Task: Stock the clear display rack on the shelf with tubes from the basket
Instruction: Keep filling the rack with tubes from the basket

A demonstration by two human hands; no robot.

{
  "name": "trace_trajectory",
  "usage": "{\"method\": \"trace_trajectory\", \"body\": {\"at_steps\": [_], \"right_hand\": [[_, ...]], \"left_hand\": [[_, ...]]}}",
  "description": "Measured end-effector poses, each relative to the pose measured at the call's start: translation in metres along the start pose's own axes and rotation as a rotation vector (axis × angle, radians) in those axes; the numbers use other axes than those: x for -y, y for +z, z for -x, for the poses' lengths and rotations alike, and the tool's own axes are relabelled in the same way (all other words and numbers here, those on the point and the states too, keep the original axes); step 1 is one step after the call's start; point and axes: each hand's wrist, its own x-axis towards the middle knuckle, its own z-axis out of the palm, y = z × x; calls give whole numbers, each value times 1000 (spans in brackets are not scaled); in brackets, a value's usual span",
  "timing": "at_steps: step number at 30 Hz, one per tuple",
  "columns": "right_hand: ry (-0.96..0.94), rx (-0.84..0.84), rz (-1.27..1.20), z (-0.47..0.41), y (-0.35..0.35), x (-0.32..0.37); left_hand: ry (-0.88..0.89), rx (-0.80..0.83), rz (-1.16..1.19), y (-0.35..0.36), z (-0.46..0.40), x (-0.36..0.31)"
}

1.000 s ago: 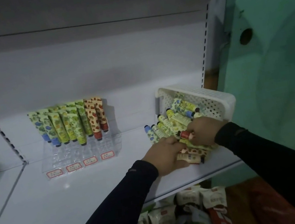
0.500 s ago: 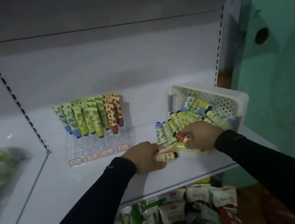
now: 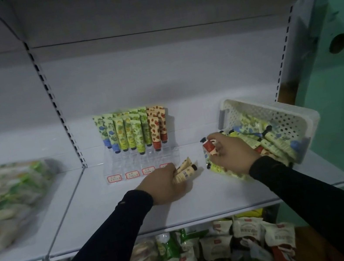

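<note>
Soft bagged goods (image 3: 6,201) lie left. Left hand (image 3: 164,183) grips beige tubes (image 3: 185,170); right hand (image 3: 232,154) pinches a red tube (image 3: 209,145) beside the perforated plastic basket (image 3: 288,119).

From my remote feed, two arms rise from the bottom edge of the frame, each in a snug, plain black long sleeve ending at the wrist. The left hand (image 3: 164,183), centre frame, and the right hand (image 3: 231,154), right of centre, are bare, ungloved, without rings or watch.
</note>
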Motion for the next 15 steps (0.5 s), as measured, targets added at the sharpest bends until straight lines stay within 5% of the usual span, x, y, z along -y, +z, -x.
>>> {"method": "trace_trajectory", "body": {"at_steps": [5,10,15], "right_hand": [[-61,-74,-20,-7,3,19],[20,48,-266,-10,7,40],[-39,169,-166,-15,11,55]], "left_hand": [[-85,-106,293,-4,10,14],[-199,-360,742,-16,12,17],[-159,-448,731,-24,19,22]]}}
